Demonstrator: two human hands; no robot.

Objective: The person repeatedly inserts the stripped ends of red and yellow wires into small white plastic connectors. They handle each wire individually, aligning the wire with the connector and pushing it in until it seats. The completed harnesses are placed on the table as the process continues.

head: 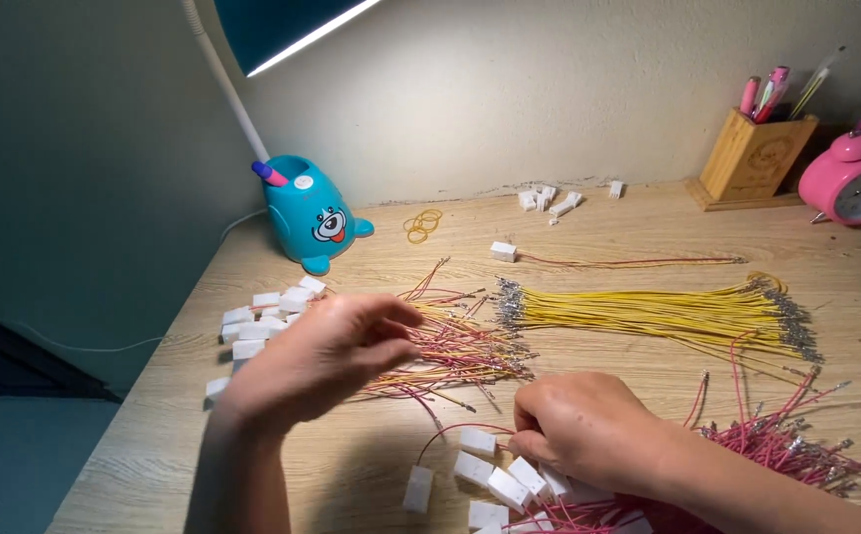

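Wood surface: pale tabletop (589, 232) carries everything, lit by a lamp from the far left.
Far left corner: turquoise dog-faced holder (314, 215) stands near the wall, with a white lamp arm (223, 74) rising out of it.
Left edge: loose pile of white plastic connectors (264, 318) lies beside your left hand.
Left hand: your left hand (317, 361) hovers over the mixed red and yellow wires (460, 346), fingers bent and drawn together; you cannot tell from here whether they pinch a wire.
Far middle: yellow rubber bands (422, 225) lie near the wall, and a few more white connector pieces (549, 198) sit further right along it.
Middle: single connector with a red wire (608, 261) lies stretched toward the right.
Centre right: bundle of yellow wires (648, 314) lies flat, metal tips at both ends.
Right hand: your right hand (581, 427) rests closed at the near edge, knuckles up, gripping a thin red wire (455, 431) that loops out to its left.
Near edge: wired white connectors (490, 480) lie in a cluster, touching your right hand.
Near right corner: heap of pink-red wires (786, 445) spreads beside your right forearm.
Far right corner: wooden pen holder (755, 158) stands beside a pink alarm clock (860, 178).
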